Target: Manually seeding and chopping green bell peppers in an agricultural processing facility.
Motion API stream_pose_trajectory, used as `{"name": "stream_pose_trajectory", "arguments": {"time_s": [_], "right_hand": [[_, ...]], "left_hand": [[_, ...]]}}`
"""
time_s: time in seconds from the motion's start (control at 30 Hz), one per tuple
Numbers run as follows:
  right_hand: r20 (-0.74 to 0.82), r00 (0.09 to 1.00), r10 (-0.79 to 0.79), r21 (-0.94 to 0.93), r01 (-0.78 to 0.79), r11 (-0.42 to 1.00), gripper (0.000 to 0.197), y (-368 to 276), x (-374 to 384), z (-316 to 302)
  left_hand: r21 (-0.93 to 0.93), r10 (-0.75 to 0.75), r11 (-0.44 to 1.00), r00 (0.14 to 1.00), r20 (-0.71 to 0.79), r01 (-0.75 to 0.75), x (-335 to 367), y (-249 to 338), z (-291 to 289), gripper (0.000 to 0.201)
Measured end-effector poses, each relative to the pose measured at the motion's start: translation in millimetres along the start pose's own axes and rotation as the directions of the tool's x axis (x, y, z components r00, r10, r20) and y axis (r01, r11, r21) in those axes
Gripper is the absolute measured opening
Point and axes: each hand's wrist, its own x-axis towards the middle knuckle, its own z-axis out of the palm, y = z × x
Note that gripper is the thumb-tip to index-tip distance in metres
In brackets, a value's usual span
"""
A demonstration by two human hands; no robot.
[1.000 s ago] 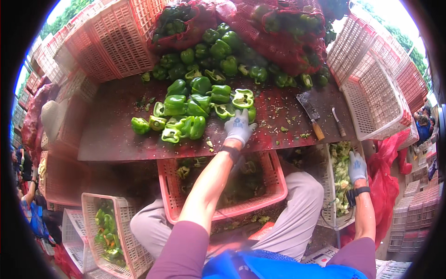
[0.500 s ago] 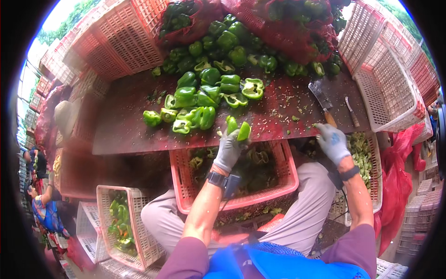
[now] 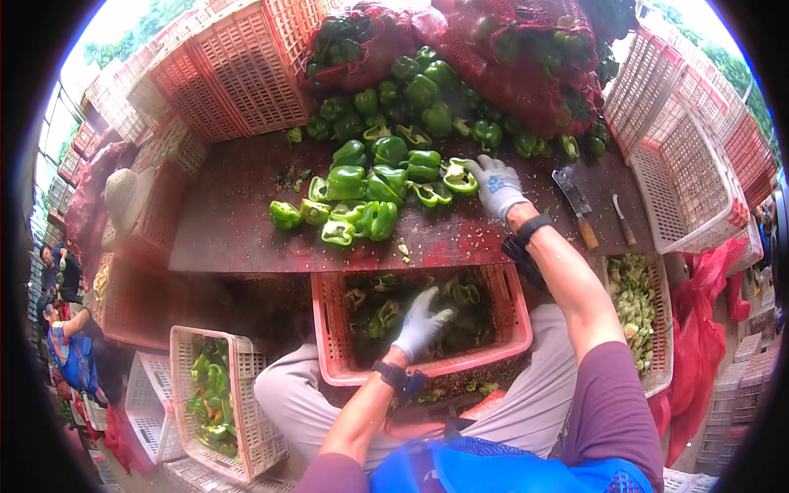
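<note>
My left hand, in a grey-white glove, is over the red plastic crate at my lap. Its fingers are apart, with nothing seen in them. Inside the crate lie green pepper pieces, partly in shadow. My right hand, gloved too, reaches over the dark red board. Its stretched fingers are at the edge of a halved green bell pepper with its pale inside showing; whether they press on it I cannot tell. Left of that sits a cluster of whole and cut bell peppers.
A cleaver and a small knife lie on the board's right. Behind are heaped peppers and red mesh sacks. Crates surround me, one holding pale trimmings, another pepper pieces.
My left hand has dropped from the board's edge to the crate; the pepper pieces it held are gone from it. My right hand has moved from beside the cleaver's handle to the halved pepper.
</note>
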Motion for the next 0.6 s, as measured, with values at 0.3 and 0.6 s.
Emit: {"name": "stream_pose_trajectory", "arguments": {"time_s": [0.3, 0.6], "right_hand": [[0.381, 0.822, 0.423, -0.085, -0.425, 0.901, 0.053, -61, 76, 22], [0.375, 0.861, 0.344, -0.182, -0.296, 0.938, 0.057, -57, 44, 34]], "left_hand": [[-0.114, -0.120, 0.986, 0.993, 0.015, 0.121, -15, -26, 4, 0.043], [-0.320, -0.246, 0.909, 0.964, 0.104, 0.266, -23, 17, -10, 0.042]]}}
